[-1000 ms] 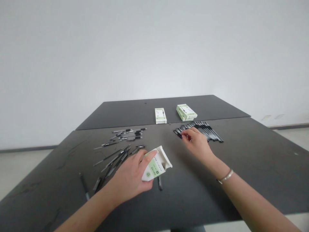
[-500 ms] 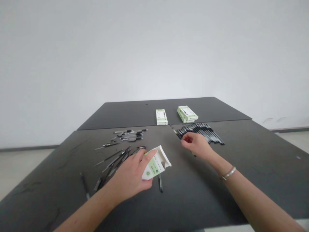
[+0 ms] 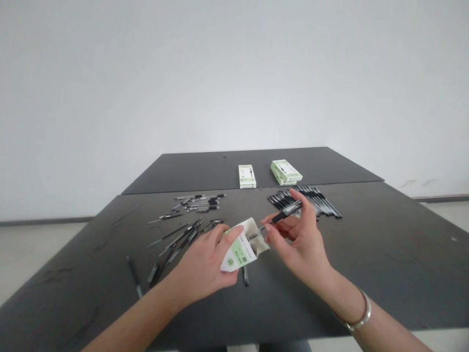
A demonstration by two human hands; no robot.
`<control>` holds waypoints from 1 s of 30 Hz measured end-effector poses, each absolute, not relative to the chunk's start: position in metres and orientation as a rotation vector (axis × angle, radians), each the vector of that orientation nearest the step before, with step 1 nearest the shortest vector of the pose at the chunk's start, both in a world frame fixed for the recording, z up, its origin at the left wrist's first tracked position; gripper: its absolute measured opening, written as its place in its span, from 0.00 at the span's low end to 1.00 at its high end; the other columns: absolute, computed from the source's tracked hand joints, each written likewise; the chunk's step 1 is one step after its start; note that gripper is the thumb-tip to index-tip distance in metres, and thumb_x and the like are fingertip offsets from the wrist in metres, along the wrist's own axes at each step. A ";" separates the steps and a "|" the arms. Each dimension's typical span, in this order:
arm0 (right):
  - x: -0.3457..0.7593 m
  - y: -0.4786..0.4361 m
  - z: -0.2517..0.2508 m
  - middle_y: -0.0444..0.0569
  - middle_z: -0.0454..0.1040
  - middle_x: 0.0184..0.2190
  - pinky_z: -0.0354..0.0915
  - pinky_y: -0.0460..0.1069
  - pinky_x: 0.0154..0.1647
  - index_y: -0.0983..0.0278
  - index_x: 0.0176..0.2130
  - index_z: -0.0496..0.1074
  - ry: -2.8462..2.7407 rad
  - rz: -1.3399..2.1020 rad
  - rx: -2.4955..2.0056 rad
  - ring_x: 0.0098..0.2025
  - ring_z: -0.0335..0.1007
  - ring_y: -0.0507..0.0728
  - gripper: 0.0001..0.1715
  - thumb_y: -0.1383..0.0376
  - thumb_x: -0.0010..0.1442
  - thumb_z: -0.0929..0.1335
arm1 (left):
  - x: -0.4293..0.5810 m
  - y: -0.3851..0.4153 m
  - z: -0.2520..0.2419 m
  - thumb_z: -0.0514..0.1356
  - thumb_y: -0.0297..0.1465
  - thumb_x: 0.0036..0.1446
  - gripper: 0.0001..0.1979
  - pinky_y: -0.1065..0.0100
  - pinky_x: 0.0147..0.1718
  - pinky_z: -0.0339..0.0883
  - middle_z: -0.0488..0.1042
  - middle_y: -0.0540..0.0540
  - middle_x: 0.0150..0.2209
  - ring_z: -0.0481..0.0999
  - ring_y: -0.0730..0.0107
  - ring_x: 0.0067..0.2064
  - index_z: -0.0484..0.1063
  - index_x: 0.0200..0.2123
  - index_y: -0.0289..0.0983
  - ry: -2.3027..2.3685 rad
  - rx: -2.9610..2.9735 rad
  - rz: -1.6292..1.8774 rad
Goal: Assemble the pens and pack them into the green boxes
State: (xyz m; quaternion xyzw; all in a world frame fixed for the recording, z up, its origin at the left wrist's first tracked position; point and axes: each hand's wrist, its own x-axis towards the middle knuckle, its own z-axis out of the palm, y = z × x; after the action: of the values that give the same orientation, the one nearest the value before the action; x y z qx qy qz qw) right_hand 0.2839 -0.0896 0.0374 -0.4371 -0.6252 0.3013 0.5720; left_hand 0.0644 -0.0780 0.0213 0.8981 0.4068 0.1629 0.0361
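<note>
Black pen (image 3: 285, 214) in right hand (image 3: 301, 244)

The one view looks from the person's head, facing forward and down, close above the left hand (image 3: 200, 266) and right hand (image 3: 302, 244), across a dark matte tabletop (image 3: 91, 278) that stretches beyond both hands toward a smooth pale wall (image 3: 234, 83).

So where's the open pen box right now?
In the head view, the open pen box sits in the left hand, near the picture's centre above the dark table, with the pen in the right hand pointing at its open end.
</note>
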 end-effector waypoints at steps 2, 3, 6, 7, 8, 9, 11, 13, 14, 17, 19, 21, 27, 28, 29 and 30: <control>0.284 -0.089 0.034 0.48 0.77 0.35 0.72 0.50 0.30 0.60 0.67 0.33 -1.515 0.738 -1.035 0.27 0.74 0.54 0.50 0.64 0.60 0.68 | 0.065 -0.078 0.022 0.61 0.30 0.50 0.38 0.56 0.49 0.66 0.63 0.41 0.53 0.70 0.54 0.49 0.49 0.63 0.44 1.244 2.752 0.510; 0.283 -0.089 0.033 0.47 0.76 0.33 0.71 0.49 0.29 0.60 0.67 0.32 -1.546 0.728 -1.051 0.27 0.73 0.53 0.50 0.64 0.61 0.68 | 0.065 -0.078 0.022 0.61 0.31 0.50 0.38 0.56 0.49 0.66 0.63 0.41 0.53 0.70 0.54 0.49 0.49 0.63 0.44 1.239 2.750 0.512; 0.281 -0.090 0.028 0.45 0.73 0.30 0.69 0.48 0.28 0.61 0.66 0.46 -1.679 0.624 -1.127 0.27 0.70 0.53 0.38 0.65 0.62 0.66 | 0.066 -0.078 0.021 0.60 0.31 0.51 0.37 0.56 0.48 0.66 0.63 0.41 0.52 0.69 0.54 0.49 0.49 0.62 0.44 1.220 2.747 0.508; 0.279 -0.091 0.026 0.46 0.73 0.31 0.69 0.48 0.31 0.61 0.63 0.53 -1.728 0.575 -1.146 0.29 0.70 0.53 0.32 0.65 0.63 0.65 | 0.066 -0.078 0.020 0.60 0.31 0.51 0.37 0.56 0.49 0.66 0.63 0.41 0.52 0.69 0.54 0.49 0.49 0.62 0.44 1.219 2.749 0.511; 0.278 -0.091 0.025 0.48 0.72 0.33 0.69 0.49 0.34 0.62 0.60 0.59 -1.778 0.528 -1.156 0.32 0.71 0.54 0.25 0.66 0.64 0.64 | 0.066 -0.077 0.019 0.60 0.30 0.51 0.37 0.56 0.49 0.66 0.63 0.41 0.52 0.69 0.54 0.49 0.49 0.62 0.44 1.220 2.750 0.510; 0.278 -0.092 0.024 0.50 0.72 0.36 0.70 0.49 0.37 0.63 0.57 0.63 -1.827 0.486 -1.155 0.36 0.71 0.55 0.21 0.66 0.65 0.62 | 0.066 -0.077 0.018 0.60 0.30 0.50 0.37 0.56 0.49 0.66 0.63 0.41 0.52 0.69 0.55 0.49 0.49 0.62 0.44 1.224 2.749 0.506; 0.280 -0.089 0.024 0.53 0.71 0.40 0.69 0.50 0.42 0.64 0.55 0.67 -1.919 0.412 -1.140 0.40 0.70 0.56 0.19 0.66 0.67 0.60 | 0.066 -0.076 0.015 0.60 0.29 0.50 0.38 0.56 0.49 0.65 0.63 0.42 0.53 0.69 0.55 0.49 0.49 0.63 0.44 1.234 2.745 0.499; 0.290 -0.078 0.025 0.53 0.71 0.41 0.68 0.49 0.44 0.65 0.53 0.69 -1.942 0.327 -1.181 0.42 0.70 0.56 0.19 0.67 0.68 0.58 | 0.065 -0.075 0.013 0.60 0.29 0.50 0.39 0.56 0.49 0.65 0.63 0.42 0.53 0.69 0.55 0.49 0.48 0.63 0.45 1.252 2.735 0.484; 0.299 -0.068 0.024 0.53 0.71 0.40 0.67 0.49 0.44 0.66 0.52 0.70 -1.918 0.273 -1.243 0.42 0.70 0.56 0.19 0.67 0.68 0.57 | 0.065 -0.075 0.013 0.60 0.29 0.50 0.39 0.57 0.48 0.66 0.63 0.42 0.53 0.69 0.55 0.49 0.48 0.63 0.45 1.260 2.733 0.477; 0.332 -0.030 0.019 0.55 0.72 0.40 0.65 0.49 0.45 0.68 0.43 0.74 -1.821 0.020 -1.631 0.42 0.70 0.57 0.15 0.68 0.66 0.60 | 0.065 -0.074 0.014 0.60 0.29 0.51 0.38 0.58 0.47 0.66 0.63 0.42 0.52 0.70 0.56 0.47 0.47 0.63 0.44 1.280 2.726 0.451; 0.349 -0.006 0.011 0.55 0.73 0.41 0.64 0.49 0.45 0.67 0.41 0.75 -1.977 -0.031 -1.931 0.42 0.71 0.58 0.13 0.66 0.64 0.62 | 0.066 -0.073 0.014 0.59 0.29 0.51 0.38 0.59 0.46 0.66 0.63 0.42 0.51 0.70 0.57 0.46 0.47 0.63 0.44 1.281 2.724 0.447; 0.357 0.008 0.001 0.56 0.74 0.41 0.65 0.49 0.41 0.67 0.38 0.76 -2.051 -0.018 -2.016 0.42 0.72 0.60 0.11 0.64 0.62 0.65 | 0.066 -0.072 0.013 0.60 0.30 0.51 0.38 0.58 0.46 0.66 0.63 0.42 0.51 0.70 0.56 0.46 0.47 0.63 0.45 1.288 2.721 0.443; 0.350 0.017 -0.013 0.63 0.75 0.38 0.64 0.50 0.37 0.71 0.32 0.76 -2.070 0.017 -2.059 0.41 0.74 0.63 0.11 0.67 0.59 0.65 | 0.068 -0.070 0.013 0.60 0.30 0.50 0.38 0.59 0.46 0.66 0.64 0.43 0.51 0.70 0.57 0.46 0.48 0.63 0.45 1.296 2.707 0.409; 0.350 0.018 -0.010 0.62 0.76 0.36 0.64 0.50 0.37 0.71 0.31 0.76 -2.061 0.039 -2.056 0.40 0.74 0.62 0.10 0.68 0.57 0.66 | 0.068 -0.070 0.014 0.60 0.30 0.50 0.38 0.59 0.46 0.66 0.64 0.43 0.51 0.70 0.57 0.46 0.48 0.63 0.45 1.301 2.706 0.408; 0.350 0.017 -0.006 0.60 0.77 0.33 0.64 0.49 0.36 0.70 0.30 0.75 -2.049 0.063 -2.050 0.38 0.75 0.61 0.09 0.68 0.56 0.66 | 0.068 -0.070 0.014 0.59 0.30 0.50 0.38 0.58 0.46 0.66 0.64 0.43 0.51 0.70 0.56 0.46 0.48 0.63 0.45 1.306 2.707 0.407; 0.350 0.015 -0.001 0.57 0.77 0.31 0.64 0.49 0.36 0.69 0.29 0.75 -2.038 0.076 -2.045 0.36 0.75 0.60 0.08 0.67 0.55 0.67 | 0.068 -0.070 0.015 0.59 0.30 0.50 0.38 0.58 0.47 0.65 0.64 0.42 0.52 0.70 0.56 0.47 0.48 0.63 0.44 1.310 2.710 0.406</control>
State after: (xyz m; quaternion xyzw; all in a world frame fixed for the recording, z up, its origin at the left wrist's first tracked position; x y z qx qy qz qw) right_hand 0.3502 0.0148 -0.0008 -0.7024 -0.6999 0.0261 0.1266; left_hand 0.0677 -0.0704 0.0149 0.8911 0.4307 0.1334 0.0520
